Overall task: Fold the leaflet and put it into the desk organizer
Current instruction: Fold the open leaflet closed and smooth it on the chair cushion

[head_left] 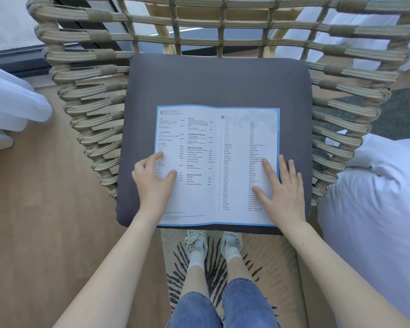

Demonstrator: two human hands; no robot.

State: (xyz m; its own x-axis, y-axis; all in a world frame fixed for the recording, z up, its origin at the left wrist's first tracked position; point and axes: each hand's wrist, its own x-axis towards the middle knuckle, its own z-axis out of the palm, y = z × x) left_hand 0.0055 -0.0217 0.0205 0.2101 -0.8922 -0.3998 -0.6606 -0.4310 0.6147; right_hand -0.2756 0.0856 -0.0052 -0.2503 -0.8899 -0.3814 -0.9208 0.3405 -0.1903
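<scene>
A white leaflet with a blue border and printed menu text lies unfolded and flat on the dark grey seat cushion of a woven chair. A crease runs down its right third. My left hand rests on the leaflet's left edge, fingers curled with thumb and forefinger on the paper. My right hand lies flat with spread fingers over the leaflet's right edge, partly on the cushion. No desk organizer is in view.
The woven rope chair back and sides ring the cushion. A white bed cover bulges at the right. A white plastic item sits at the left on the wooden floor. My legs and sneakers stand on a striped rug below.
</scene>
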